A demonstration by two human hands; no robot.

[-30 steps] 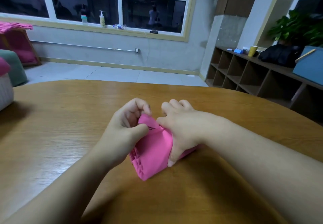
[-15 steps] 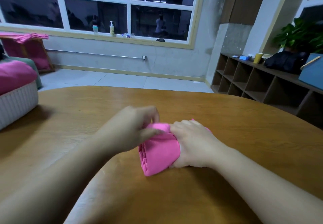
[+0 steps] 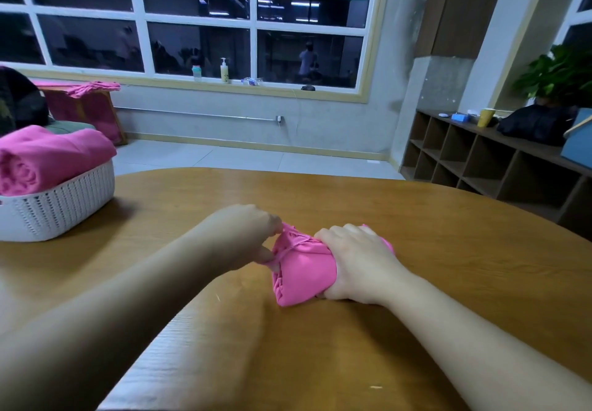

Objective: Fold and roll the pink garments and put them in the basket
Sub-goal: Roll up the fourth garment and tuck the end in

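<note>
Two hands work one rolled pink garment (image 3: pixel 304 269) lying on the worktop (image 3: pixel 448 250). The right hand (image 3: pixel 358 263) wraps over the roll's right portion, fingers curled across its top, and pins it down. The left hand (image 3: pixel 246 237) meets the roll's left end, thumb and fingers pinching a thin edge of fabric drawn across that end. The roll's long axis runs left to right, from the left grip to the right grip, so its open, layered end faces the left hand. The basket (image 3: pixel 64 208) stands on the worktop well apart, to the left of and beyond the left grip; it already holds rolled pink garments (image 3: pixel 48 157). The left hand is the nearer to the basket, and the carry would judgeably go leftward and away from the body.

Compared with half a second earlier, the roll lies in about the same spot under the right hand, while the left hand's pinch now pulls a taut cord-like edge over the end, where before it only pressed the fabric. The view has risen and turned left, showing more of the basket.
</note>
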